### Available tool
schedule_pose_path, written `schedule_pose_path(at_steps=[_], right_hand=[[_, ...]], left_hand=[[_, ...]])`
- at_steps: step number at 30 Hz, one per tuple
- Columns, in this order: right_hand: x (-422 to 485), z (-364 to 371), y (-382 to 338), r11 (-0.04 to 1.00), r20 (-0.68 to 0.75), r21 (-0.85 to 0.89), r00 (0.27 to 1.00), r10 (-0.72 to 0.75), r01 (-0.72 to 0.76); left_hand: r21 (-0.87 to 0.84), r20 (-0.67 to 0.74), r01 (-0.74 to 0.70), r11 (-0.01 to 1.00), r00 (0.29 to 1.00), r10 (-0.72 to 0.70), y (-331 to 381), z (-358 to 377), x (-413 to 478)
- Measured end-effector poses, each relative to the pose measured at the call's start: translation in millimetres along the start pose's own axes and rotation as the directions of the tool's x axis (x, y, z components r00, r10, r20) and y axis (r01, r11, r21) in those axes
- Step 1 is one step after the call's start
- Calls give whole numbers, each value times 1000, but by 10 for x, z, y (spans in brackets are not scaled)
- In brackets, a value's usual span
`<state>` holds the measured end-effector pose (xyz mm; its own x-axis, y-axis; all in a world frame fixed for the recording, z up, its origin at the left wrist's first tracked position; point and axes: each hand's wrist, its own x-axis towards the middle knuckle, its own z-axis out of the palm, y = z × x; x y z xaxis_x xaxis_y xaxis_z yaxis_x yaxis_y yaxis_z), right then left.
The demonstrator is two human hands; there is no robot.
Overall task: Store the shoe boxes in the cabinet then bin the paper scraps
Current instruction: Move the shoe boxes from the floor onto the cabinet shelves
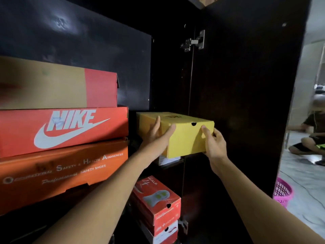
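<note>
The left hand (pixel 154 132) and right hand (pixel 216 147) grip the yellow box (pixel 186 140) by its near corners, fingers wrapped around it. It sits on a shelf in the cabinet (pixel 168 76), right of the stacked boxes (pixel 70 131)

The shoe box (pixel 186 138) is showing plain yellow against the black-brown cabinet (pixel 246 85). The Nike box (pixel 70 131) is showing red with white lettering — the safety-shoe box (pixel 61 173) orange.

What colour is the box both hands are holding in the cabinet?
Yellow: the shoe box is plain yellow, seen best in the head view.
</note>
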<state>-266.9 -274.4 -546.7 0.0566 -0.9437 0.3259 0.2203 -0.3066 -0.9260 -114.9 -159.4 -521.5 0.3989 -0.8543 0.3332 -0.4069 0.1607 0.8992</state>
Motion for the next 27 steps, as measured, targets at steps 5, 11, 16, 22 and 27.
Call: schedule_pose_path(at_steps=[5, 11, 16, 22, 27], right_hand=[[161, 241, 198, 958, 73, -287, 996, 50, -27], [257, 617, 185, 840, 421, -495, 907, 10, 220], [374, 862, 344, 739, 458, -577, 887, -60, 348], [430, 815, 408, 681, 470, -612, 877, -95, 402], [351, 547, 313, 713, 516, -602, 856, 6, 358]], left_hand=[[104, -180, -59, 993, 981, 77, -197, 108, 404], [278, -255, 15, 961, 965, 59, -218, -55, 843], [290, -251, 13, 957, 966, 63, -236, -206, 1012], [231, -290, 16, 973, 955, 53, -336, -182, 1076], [219, -324, 37, 975, 945, 37, -336, -107, 1015]])
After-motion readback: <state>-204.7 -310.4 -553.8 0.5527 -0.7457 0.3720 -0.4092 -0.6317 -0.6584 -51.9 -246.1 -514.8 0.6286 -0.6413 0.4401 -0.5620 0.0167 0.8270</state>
